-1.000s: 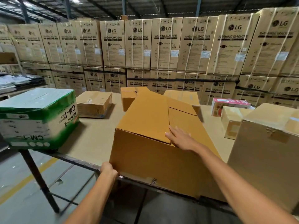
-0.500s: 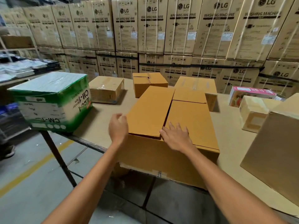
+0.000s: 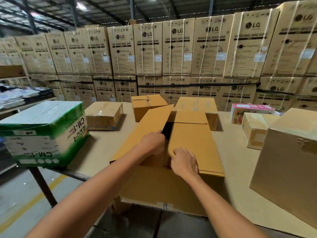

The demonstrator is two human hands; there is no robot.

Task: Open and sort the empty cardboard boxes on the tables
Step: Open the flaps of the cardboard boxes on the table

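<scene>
At frame centre, my left hand grips the left flap and my right hand the right flap of the cardboard box.

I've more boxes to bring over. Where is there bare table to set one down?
Two bare patches of table: one between the green box and the large box; one right of the large box, bordered by the small pale box and big brown box. The back is crowded: taped box, orange box, pink box.
</scene>
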